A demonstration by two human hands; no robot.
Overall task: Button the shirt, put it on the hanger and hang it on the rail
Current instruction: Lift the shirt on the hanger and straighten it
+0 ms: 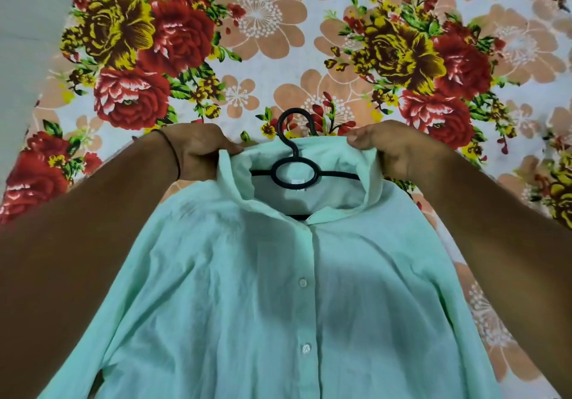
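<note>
A mint green shirt (263, 290) lies front up, its placket closed with white buttons down the middle. A black plastic hanger (294, 166) sits inside the neck; its hook and ring show through the raised collar, while its arms are hidden under the shoulders. My left hand (198, 148) pinches the collar's left edge. My right hand (393, 148) grips the collar's right side, thumb on the cloth. Both hands hold the collar up around the hanger's neck.
The shirt rests on a bed covered by a floral sheet (278, 42) with red, yellow and peach flowers. A grey wall or floor strip (28, 42) lies at the far left. No rail is in view.
</note>
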